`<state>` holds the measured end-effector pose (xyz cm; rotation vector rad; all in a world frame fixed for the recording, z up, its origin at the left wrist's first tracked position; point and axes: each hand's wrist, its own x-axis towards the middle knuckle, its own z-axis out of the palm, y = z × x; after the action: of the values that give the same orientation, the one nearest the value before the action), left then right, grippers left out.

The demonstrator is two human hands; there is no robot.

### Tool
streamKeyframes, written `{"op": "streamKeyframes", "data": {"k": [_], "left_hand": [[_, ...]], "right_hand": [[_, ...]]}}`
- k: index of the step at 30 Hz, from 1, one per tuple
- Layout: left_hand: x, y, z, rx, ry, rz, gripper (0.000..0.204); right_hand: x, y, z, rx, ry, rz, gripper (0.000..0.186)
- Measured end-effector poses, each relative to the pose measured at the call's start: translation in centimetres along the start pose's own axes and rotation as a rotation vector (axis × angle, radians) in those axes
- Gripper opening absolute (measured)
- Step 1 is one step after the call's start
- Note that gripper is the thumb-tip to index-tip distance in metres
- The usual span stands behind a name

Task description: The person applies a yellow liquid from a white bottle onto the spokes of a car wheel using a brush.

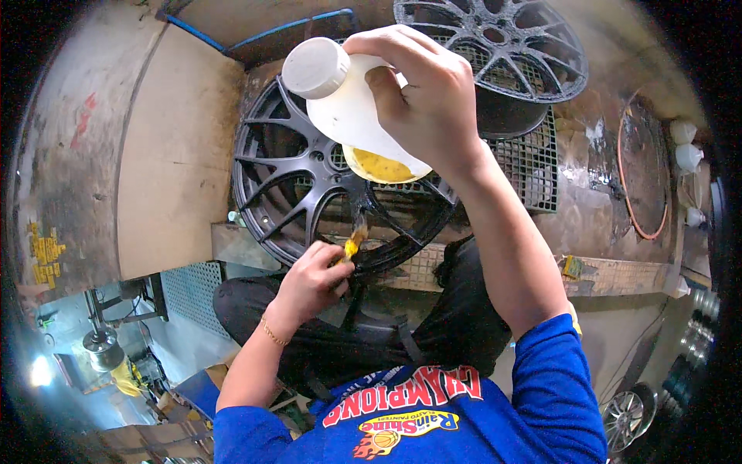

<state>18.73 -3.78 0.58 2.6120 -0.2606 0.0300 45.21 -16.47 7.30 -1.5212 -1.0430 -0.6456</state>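
My right hand is closed on a white plastic jug with a pale cap, tilted over a dark grey alloy wheel; yellow material shows at the jug's lower end. My left hand is closed on a brush with a yellow handle, its bristles on a lower spoke of that wheel. The spoke and nearby rim look dark and glossy, as if wet. The wheel rests partly over a metal grid, its lower edge near my legs.
A second wheel lies at the back right. An orange hose loops on the stained bench. White containers stand along the right. A pale board is on the left. Another wheel sits low at right.
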Motion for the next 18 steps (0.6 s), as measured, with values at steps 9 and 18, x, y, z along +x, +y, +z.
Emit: {"op": "streamKeyframes", "data": {"k": [9, 18], "left_hand": [[2.1, 1.5, -2.1, -0.016, -0.135, -0.017, 0.039], [0.9, 1.1, -2.9, -0.174, -0.112, -0.199, 0.021]], "right_hand": [[0.1, 0.0, 0.1, 0.017, -0.005, 0.001, 0.027], [0.1, 0.1, 0.1, 0.022, 0.004, -0.005, 0.03]]}}
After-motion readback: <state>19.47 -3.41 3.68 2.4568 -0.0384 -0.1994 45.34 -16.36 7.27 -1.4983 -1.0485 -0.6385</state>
